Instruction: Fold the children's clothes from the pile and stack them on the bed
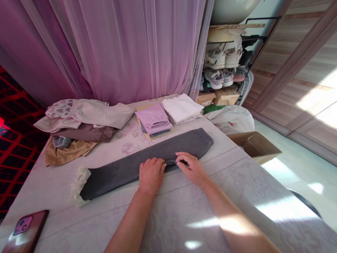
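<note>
Fingers of both hands, left (152, 173) and right (189, 165), curl at the near edge of the dark grey garment (148, 159), which lies lengthwise across the patterned tablecloth (167, 220); whether they're pinching it, I can't tell from here.

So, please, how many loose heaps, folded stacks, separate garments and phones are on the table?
Loose clothes heap: 1
Folded stacks: 2 (lilac-topped stack, white-topped stack)
Separate dark grey garment: 1
Phone: 1
Total: 5
</note>
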`<state>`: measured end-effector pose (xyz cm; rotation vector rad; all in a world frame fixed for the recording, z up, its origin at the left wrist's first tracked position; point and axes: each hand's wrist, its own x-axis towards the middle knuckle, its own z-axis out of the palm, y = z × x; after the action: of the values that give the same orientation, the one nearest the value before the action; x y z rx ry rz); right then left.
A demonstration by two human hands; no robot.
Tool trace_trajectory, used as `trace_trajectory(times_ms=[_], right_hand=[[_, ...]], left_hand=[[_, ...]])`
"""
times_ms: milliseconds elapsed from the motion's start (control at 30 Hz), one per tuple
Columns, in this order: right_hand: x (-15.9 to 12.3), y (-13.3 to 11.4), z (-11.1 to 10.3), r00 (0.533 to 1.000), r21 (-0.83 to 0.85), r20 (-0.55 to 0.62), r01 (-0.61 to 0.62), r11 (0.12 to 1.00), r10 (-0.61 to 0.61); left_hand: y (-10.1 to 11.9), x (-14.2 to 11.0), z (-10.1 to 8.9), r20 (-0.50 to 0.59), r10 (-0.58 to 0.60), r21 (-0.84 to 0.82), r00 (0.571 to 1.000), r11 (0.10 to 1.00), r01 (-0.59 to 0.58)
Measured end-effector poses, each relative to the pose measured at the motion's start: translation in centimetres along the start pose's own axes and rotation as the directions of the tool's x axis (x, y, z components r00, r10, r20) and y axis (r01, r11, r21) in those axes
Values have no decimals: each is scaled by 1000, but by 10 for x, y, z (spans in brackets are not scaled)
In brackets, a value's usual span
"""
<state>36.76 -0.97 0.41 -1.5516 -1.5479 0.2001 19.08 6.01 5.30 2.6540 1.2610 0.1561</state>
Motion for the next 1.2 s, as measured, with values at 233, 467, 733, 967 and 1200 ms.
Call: trace_trajectory(times_ms=[233,467,733,967,1200], right_hand=[[1,-12,11,998,-210,-61,-45,977,33],[7,-20,19,988,-336,-17,-152,930,155],[-3,-8,6,987,-64,48,-149,987,152],[-3,-7,-1,983,3,90,-162,987,161],[-4,-8,-3,984,18,95,-155,988,152]], left_hand=[[-3,3,2,4,4,-33,1000,999,-4],[-14,2,13,-42,6,-137,999,991,-12],[-12,-2,15,-63,4,-133,998,991,-13],[-22,-7,16,-73,157,-127,985,978,-165],[-31,-12,18,-80,184,-137,980,972,-194]])
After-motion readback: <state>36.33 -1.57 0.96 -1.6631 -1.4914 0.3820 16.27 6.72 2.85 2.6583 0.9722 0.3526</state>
